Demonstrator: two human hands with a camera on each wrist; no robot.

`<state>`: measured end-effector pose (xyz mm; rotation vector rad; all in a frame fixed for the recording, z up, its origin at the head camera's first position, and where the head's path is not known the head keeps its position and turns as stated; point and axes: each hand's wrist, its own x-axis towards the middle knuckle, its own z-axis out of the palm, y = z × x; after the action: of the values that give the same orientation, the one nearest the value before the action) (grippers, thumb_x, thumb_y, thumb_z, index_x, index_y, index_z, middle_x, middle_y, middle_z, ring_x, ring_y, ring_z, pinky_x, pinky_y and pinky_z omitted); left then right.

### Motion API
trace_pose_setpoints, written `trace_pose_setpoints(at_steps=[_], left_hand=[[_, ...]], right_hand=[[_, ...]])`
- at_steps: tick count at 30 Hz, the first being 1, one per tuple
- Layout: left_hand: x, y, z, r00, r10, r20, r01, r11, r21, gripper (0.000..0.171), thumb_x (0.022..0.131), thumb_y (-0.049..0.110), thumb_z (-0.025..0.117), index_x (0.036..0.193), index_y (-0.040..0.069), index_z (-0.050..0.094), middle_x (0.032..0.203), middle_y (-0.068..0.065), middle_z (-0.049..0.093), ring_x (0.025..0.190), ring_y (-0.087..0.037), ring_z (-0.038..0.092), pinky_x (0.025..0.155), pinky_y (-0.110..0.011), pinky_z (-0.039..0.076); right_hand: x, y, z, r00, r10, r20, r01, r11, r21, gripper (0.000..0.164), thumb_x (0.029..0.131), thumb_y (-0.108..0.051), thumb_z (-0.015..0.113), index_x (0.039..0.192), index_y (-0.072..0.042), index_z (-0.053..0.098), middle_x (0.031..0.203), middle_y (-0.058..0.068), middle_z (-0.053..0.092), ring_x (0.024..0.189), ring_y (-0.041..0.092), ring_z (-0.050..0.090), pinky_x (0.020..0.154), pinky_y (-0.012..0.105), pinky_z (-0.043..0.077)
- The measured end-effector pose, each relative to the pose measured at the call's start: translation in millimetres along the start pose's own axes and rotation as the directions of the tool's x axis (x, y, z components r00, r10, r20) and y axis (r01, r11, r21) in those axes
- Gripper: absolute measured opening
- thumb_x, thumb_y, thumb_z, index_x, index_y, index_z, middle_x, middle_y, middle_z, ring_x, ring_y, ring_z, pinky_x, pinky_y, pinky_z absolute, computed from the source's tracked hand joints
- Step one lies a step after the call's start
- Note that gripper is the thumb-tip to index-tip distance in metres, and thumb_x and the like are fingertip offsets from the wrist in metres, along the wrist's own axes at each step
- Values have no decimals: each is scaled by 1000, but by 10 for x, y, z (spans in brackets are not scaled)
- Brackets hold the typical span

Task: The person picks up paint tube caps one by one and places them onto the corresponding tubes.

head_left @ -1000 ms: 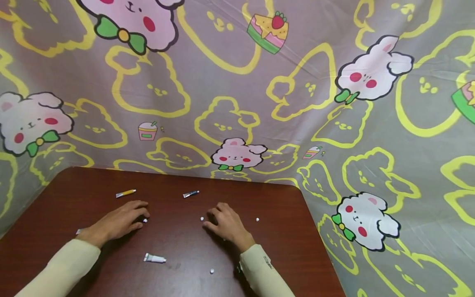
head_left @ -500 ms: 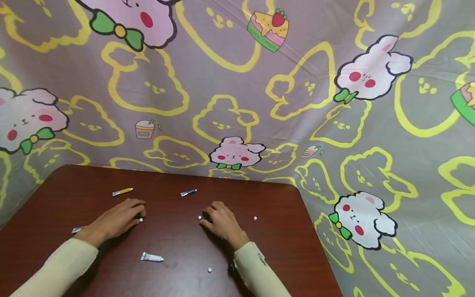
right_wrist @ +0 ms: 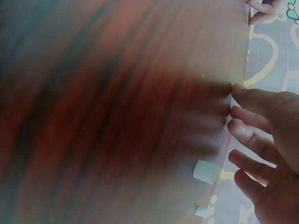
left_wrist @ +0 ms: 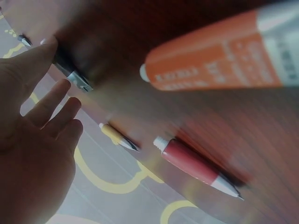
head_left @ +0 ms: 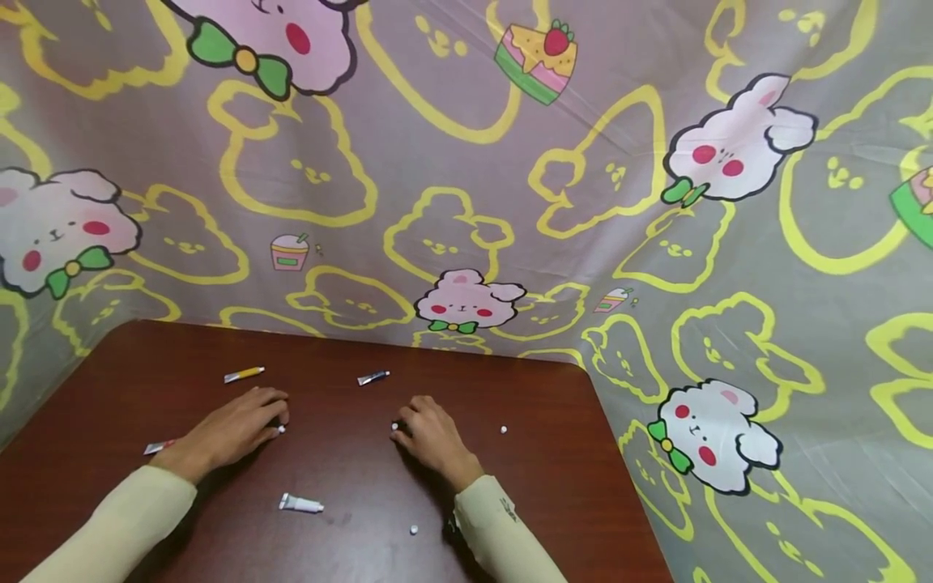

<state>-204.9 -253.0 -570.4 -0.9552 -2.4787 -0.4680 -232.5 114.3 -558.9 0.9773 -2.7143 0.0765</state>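
Loosely bent and released, the fingers of the left hand [head_left: 232, 431] rest on a glossy reddish-brown wood-grained table [head_left: 350, 453]; a dark tube with a silver tail [left_wrist: 64, 63] lies by its thumb tip, contact unclear. The right hand [head_left: 436, 441] is likewise relaxed and slack, a small white cap [head_left: 394, 427] just beside its fingertips. Beside the left wrist are a red tube with a white threaded nozzle [left_wrist: 189, 161] and an orange tube with white lettering [left_wrist: 210, 58]. Between the forearms lies a white tube [head_left: 300, 504]. Beyond the hands are a yellow tube [head_left: 244, 375] and a dark-blue-and-silver tube [head_left: 374, 377]. Bunny-printed grey cloth [head_left: 328, 48] hangs behind.
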Motion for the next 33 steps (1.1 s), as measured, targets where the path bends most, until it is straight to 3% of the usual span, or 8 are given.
trace_pose_setpoints(at_steps=[3,5,7,10,13,16,22,33], left_hand=[[-2,-6,5,1000,13,-13,-13,1000,11,43,72,0,95,91,21,64,118,-14,72,113,-38,71,127,-26,34],[-3,-9,13,999,40,-29,-40,999,17,43,71,1,96,90,21,63,115,-14,72,110,-38,71,115,-42,49],[-1,-16,20,996,78,-45,-77,997,30,40,73,3,95,90,20,63,111,-12,71,106,-36,70,99,-51,56],[22,-24,29,988,135,-75,-133,990,39,39,71,4,94,90,17,63,103,-7,67,98,-33,67,86,-51,56],[55,-18,25,985,150,-90,-146,988,50,42,68,4,95,90,17,62,96,-1,63,93,-29,64,84,-50,55],[90,9,11,987,137,-88,-132,990,52,46,64,5,96,90,19,61,91,3,61,91,-27,62,88,-54,56],[140,93,-43,996,76,-36,-74,996,40,41,72,6,95,90,21,61,87,8,63,90,-25,64,94,-62,57],[216,218,-118,999,36,40,-37,999,26,31,83,12,91,94,22,64,85,10,69,89,-22,66,98,-64,56]], right_hand=[[9,-17,24,1000,-13,-24,13,1000,-3,21,98,-38,82,107,-19,79,106,-2,71,107,20,67,94,34,59],[9,-30,40,999,-27,-39,26,1000,-15,19,98,-35,82,105,-18,78,103,-2,71,105,19,68,99,35,58],[11,-39,50,998,-39,-46,38,999,-22,17,99,-33,82,103,-17,77,101,-1,72,104,20,69,105,36,56],[13,-45,51,998,-50,-47,48,998,-32,16,99,-31,82,103,-16,77,100,-1,72,105,19,71,114,40,53],[17,-48,36,997,-51,-52,49,998,-40,17,98,-32,82,102,-16,76,100,-1,74,108,19,72,116,43,52],[22,-50,18,997,-48,-66,45,998,-47,17,97,-31,83,100,-17,76,99,-1,75,110,20,73,116,48,52],[22,-71,-35,997,-33,-74,32,999,-14,14,97,-27,82,97,-16,74,97,-1,78,113,23,74,116,54,51],[0,-141,-166,998,59,19,-61,988,140,4,98,-21,76,95,-20,75,93,-8,79,117,22,74,121,57,44]])
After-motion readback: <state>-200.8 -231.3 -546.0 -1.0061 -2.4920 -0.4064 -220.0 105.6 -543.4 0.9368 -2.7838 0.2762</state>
